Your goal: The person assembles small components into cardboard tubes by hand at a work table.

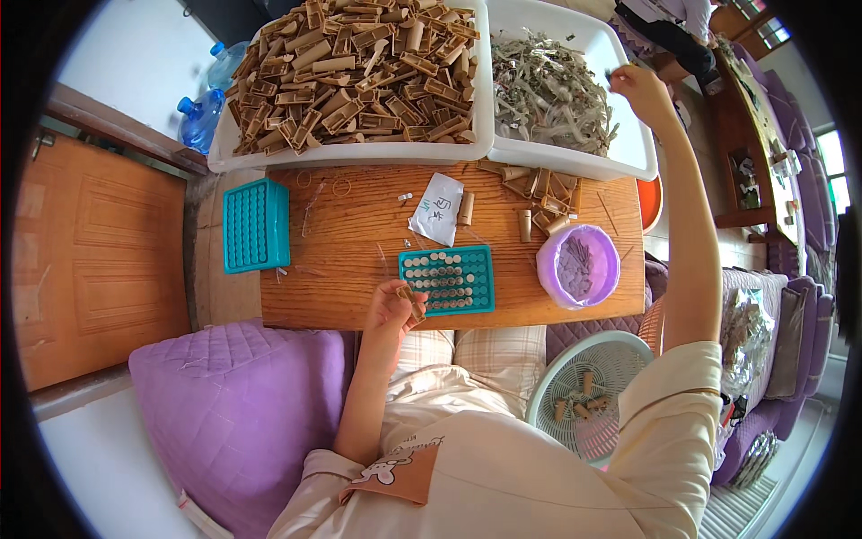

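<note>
Close to the table's front edge, my left hand (389, 310) is closed on a brown half-tube casing (412, 304), held tilted. Beside it lies a teal rack (485, 304) of round holes, many filled with small pale or silvery round pieces. My right hand (639, 92) is stretched far forward over the right rim of a white bin (635, 154) that holds a heap of clear and greyish scraps (552, 90). Its fingers are pinched together, with a small dark thing at their tips, too small to name.
A second white bin (359, 153) is heaped with brown casings. Also on the table are another teal rack (260, 225), a paper note (437, 208), loose casings (539, 190) and a purple-lined tub (579, 267). A mesh basket (588, 386) stands by my lap. Another person (669, 31) is at the back right.
</note>
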Available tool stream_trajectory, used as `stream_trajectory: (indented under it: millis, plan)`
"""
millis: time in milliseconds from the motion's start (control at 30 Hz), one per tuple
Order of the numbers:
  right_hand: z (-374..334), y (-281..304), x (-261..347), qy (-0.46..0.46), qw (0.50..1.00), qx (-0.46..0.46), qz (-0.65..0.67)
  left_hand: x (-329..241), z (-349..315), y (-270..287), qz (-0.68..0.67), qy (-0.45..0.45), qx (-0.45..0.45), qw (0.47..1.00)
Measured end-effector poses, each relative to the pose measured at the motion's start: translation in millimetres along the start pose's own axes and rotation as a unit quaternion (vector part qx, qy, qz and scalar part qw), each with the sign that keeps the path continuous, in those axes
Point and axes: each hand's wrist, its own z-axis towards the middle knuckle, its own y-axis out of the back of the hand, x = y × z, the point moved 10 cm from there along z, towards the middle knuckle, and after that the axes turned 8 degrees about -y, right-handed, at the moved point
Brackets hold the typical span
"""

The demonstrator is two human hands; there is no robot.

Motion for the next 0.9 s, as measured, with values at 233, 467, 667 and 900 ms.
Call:
stream_trajectory:
  millis: [233,467,667,900]
  plan:
    - [-20,3,1,-0.085,0.920,0.035,0.381,3,-8,12,0.015,0.005,-0.017,1.000]
    - [-21,16,-15,-0.077,0.790,0.007,0.609,3,-8,17,0.002,0.001,-0.022,1.000]
    - [-39,16,6,-0.033,0.769,0.040,0.637,2,-11,13,0.000,0.013,-0.024,1.000]
    - [-135,-20,121,0.074,0.724,0.140,0.671,-46,-19,-33,-0.014,-0.104,0.023,0.994]
